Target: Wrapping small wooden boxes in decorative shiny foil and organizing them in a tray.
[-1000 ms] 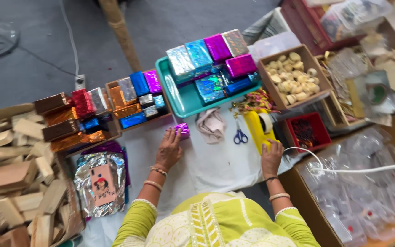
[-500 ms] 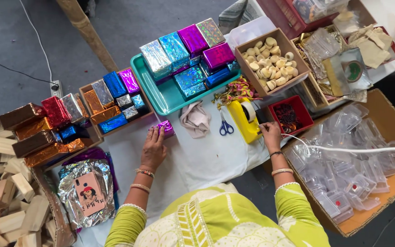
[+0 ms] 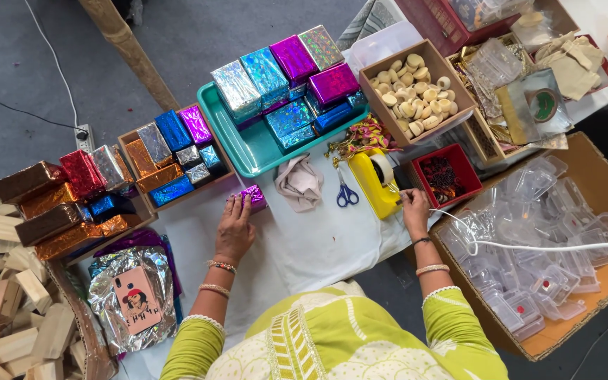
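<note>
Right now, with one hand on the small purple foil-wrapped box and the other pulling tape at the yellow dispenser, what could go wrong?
The left hand only rests its fingers on the small purple foil-wrapped box, so it could slide and the foil loosen. The right hand pulls tape at the yellow tape dispenser, which may tip or drag. The blue-handled scissors and the white cable lie close by, so the strip or wrist could snag.

Head cam, steep look-down, mid-range over worktable [image 3: 318, 246]
</note>
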